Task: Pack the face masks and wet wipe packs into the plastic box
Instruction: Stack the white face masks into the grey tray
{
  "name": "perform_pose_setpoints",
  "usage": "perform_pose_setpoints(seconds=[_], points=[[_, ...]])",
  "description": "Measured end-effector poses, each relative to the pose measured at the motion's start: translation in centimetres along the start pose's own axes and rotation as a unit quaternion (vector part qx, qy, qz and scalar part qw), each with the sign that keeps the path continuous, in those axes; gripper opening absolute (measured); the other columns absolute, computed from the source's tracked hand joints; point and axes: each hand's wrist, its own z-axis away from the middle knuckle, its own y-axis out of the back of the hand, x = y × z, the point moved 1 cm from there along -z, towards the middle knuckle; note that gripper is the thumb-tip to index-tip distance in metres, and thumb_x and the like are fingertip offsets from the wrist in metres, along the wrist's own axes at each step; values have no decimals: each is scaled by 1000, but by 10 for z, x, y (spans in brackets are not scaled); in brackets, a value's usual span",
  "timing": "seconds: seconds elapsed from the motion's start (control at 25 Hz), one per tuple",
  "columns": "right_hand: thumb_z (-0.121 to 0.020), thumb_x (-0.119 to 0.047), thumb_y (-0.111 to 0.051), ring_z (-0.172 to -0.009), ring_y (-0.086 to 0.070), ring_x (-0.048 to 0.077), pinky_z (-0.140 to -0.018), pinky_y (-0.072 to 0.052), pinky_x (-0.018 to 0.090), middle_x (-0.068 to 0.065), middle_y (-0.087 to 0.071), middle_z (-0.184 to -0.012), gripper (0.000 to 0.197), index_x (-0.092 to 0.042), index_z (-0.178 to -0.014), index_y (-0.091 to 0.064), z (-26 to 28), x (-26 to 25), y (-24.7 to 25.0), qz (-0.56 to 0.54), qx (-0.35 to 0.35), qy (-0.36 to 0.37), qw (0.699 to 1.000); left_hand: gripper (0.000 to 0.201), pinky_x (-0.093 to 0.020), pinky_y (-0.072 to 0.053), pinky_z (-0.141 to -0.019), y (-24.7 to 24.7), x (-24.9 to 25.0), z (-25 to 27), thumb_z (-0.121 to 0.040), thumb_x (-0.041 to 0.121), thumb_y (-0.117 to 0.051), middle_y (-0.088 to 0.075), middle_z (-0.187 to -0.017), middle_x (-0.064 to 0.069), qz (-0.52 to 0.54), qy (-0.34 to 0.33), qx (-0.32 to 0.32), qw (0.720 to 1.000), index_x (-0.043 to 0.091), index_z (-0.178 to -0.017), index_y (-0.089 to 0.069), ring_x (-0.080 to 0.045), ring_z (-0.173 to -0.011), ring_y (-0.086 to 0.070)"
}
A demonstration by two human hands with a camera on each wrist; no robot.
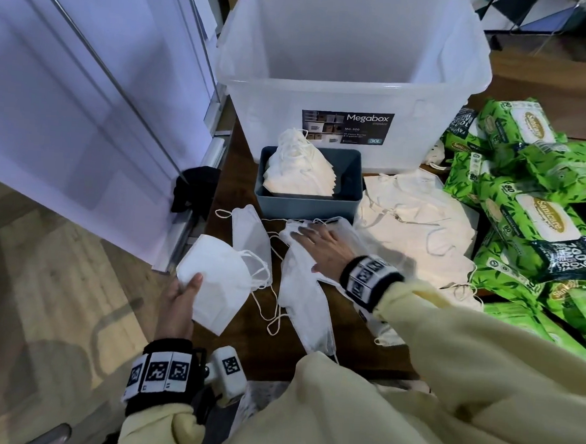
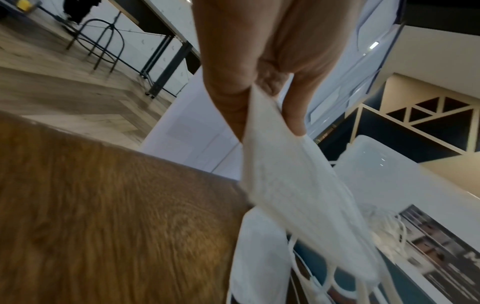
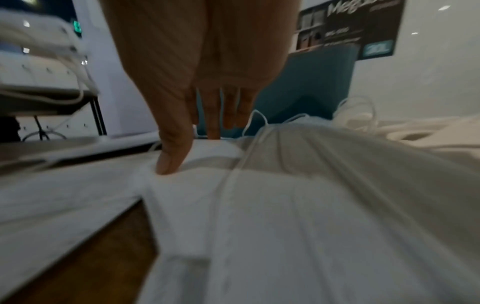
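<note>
Left hand (image 1: pixel 177 300) grips one mask (image 1: pixel 214 284); right hand (image 1: pixel 321 246), fingers flat, presses mask pile (image 1: pixel 301 291).

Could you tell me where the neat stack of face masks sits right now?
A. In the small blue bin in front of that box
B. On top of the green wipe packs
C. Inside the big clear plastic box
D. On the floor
A: the stack of face masks stands in the small blue bin, which sits in front of the clear plastic box.

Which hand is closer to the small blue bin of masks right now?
Right. The right hand lies flat on loose masks just before the blue bin; the left hand holds a mask stack farther back, off its left side.
</note>
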Motion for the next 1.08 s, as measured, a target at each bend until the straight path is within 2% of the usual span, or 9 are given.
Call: perform_pose_setpoints(seconds=[0.08, 0.24, 0.36, 0.48, 0.52, 0.68, 0.84, 0.96, 1.08], points=[[-82, -19, -67, -139, -21, 29, -113, -21, 43, 11, -30, -148, 77, -17, -145, -23, -21, -2, 8, 12, -62, 12, 998, 9, -30, -48, -68, -11, 1, 2, -94, 21, -54, -61, -93, -7, -9, -5, -18, 1000, 16, -87, -53, -22, -85, -59], [-81, -17, -68, -109, -48, 20, -93, -37, 33, 9, -58, -114, 30, -7, -108, -61, -24, 18, 31, -180, -6, 21, 983, 6, -28, -43, -67, -22, 5, 6, -96, 19, -49, -58, -94, -2, -16, -25, -22, 999, 17, -98, -54, -18, -87, -54], [-78, -5, -72, -69, -57, -4, -72, -44, 17, 2, -64, -79, 15, 2, -88, -64, -3, 36, 64, -471, 74, -14, 879, 9, -32, -46, -80, -22, 8, 4, -96, 17, -48, -60, -99, -1, 3, -48, -21, 999, 19, -102, -56, -18, -92, -56], [-74, 6, -71, -56, -56, -6, -63, -46, 9, -11, -65, -62, 16, -8, -75, -63, 15, 33, 97, -610, 139, -1, 780, 18, -30, -50, -78, -38, 18, 6, -94, 13, -52, -66, -101, -2, 9, -77, -63, 995, 13, -111, -60, -15, -89, -62], [-74, 5, -71, -56, -56, -5, -61, -45, 9, -11, -65, -61, 20, -12, -73, -62, 14, 26, 104, -608, 136, 3, 782, 18, -29, -52, -76, -48, 21, 8, -94, 12, -53, -68, -98, -1, 7, -76, -87, 993, 13, -109, -62, -15, -87, -64], [-73, -12, -76, -71, -56, 9, -62, -41, 15, 8, -68, -84, 17, -9, -87, -66, -1, -4, 112, -469, 132, -34, 872, 26, -21, -52, -74, -83, 26, 19, -99, 10, -42, -70, -94, 5, 8, -63, -164, 984, 21, -96, -65, -9, -87, -66], [-74, -19, -77, -80, -54, 15, -64, -38, 19, 11, -67, -88, 25, -7, -93, -67, -12, -12, 109, -453, 139, -65, 878, 29, -29, -46, -84, -85, 20, 16, -100, 26, -40, -62, -118, -6, 49, -4, -99, 994, 9, -111, -61, -20, -108, -54], [-75, -20, -76, -80, -53, 15, -61, -38, 19, 7, -63, -84, 24, -7, -93, -66, -20, -20, 106, -445, 133, -69, 883, 55, -40, -46, -95, -83, 17, 15, -92, 50, -41, -57, -125, -6, 67, 32, -103, 992, 8, -127, -50, -21, -112, -54], [-77, -21, -74, -75, -53, 10, -67, -38, 21, 5, -65, -83, 23, -9, -93, -63, -26, -33, 101, -429, 127, -59, 893, 37, -36, -52, -82, -80, 20, 23, -92, 31, -53, -65, -111, -12, 27, -27, -131, 991, 6, -120, -56, -26, -100, -62]])
